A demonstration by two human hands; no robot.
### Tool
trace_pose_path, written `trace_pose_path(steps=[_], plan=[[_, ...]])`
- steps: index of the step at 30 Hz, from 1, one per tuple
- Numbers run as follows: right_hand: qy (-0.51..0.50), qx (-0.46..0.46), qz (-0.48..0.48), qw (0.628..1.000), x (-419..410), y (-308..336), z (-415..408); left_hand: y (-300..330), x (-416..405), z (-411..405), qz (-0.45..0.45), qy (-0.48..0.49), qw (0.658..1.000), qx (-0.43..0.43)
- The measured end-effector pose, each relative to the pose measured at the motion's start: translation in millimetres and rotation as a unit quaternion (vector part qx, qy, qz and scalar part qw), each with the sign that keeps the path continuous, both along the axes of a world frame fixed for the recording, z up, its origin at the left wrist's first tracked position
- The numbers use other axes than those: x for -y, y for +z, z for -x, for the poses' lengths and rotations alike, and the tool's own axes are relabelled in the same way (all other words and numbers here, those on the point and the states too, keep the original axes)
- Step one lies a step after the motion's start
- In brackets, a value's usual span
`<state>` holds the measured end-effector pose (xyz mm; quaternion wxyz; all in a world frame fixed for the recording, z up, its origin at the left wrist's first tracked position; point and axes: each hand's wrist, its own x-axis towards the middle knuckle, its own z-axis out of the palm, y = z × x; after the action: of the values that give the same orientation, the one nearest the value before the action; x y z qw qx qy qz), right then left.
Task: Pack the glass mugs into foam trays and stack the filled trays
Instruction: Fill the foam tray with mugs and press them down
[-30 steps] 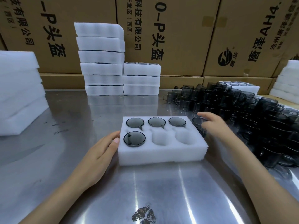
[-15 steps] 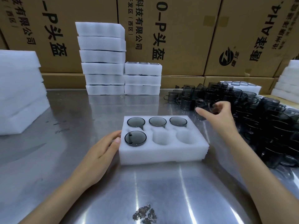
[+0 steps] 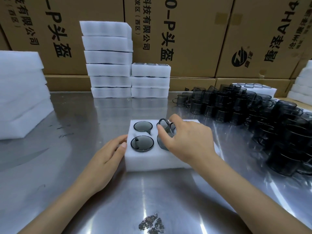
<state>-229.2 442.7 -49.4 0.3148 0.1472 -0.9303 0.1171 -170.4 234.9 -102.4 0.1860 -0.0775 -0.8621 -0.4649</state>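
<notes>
A six-pocket foam tray (image 3: 148, 163) is seen at the middle of the steel table (image 3: 70, 149), with smoked glass mugs in part of its pockets. Two seated mugs are shown plainly in the left column, one at the tray's 10 o'clock (image 3: 143, 126) and one at its 8 o'clock (image 3: 142, 143). The right hand (image 3: 187, 141) is held over the tray's middle and right pockets, its fingers curled round a mug (image 3: 164, 132) that is being lowered into the front middle pocket; the grip is closed on the glass, though the fingertips are partly hidden. What lies in the pockets under that hand cannot be told. The left hand (image 3: 108, 155) is laid flat against the tray's left edge at 9 o'clock, fingers loosely extended and holding nothing, only steadying the foam.

As for progress, two stacks of trays (image 3: 108, 65) are stood at 12 o'clock against the cardboard boxes (image 3: 177, 31), the shorter stack (image 3: 150, 80) showing mug rims on top, so some trays are judged packed and stacked. A large heap of unpacked mugs (image 3: 253, 112) is left at 2 to 3 o'clock, and spare foam (image 3: 20, 92) is piled at 9 o'clock. The present tray is judged not yet full, and much packing is left.
</notes>
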Motion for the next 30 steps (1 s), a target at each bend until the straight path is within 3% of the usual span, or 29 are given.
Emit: trace_pose_path(steps=[6, 13, 16, 22, 30], plan=[[-0.020, 0.010, -0.058, 0.998, 1, -1, -2, 2, 1, 1, -0.012, 0.023, 1.000, 0.012], [0.149, 0.189, 0.024, 0.970, -24, 4, -9, 2, -2, 1, -0.014, 0.016, 1.000, 0.006], [0.133, 0.160, 0.059, 0.976, -25, 6, -7, 1, -1, 1, -0.015, 0.016, 1.000, 0.009], [0.127, 0.151, 0.034, 0.980, -25, 7, -7, 0, 2, 2, -0.002, 0.032, 0.999, 0.008], [0.136, 0.153, 0.035, 0.978, -22, 3, -9, 18, -7, -6, 0.095, 0.055, 0.987, -0.114]])
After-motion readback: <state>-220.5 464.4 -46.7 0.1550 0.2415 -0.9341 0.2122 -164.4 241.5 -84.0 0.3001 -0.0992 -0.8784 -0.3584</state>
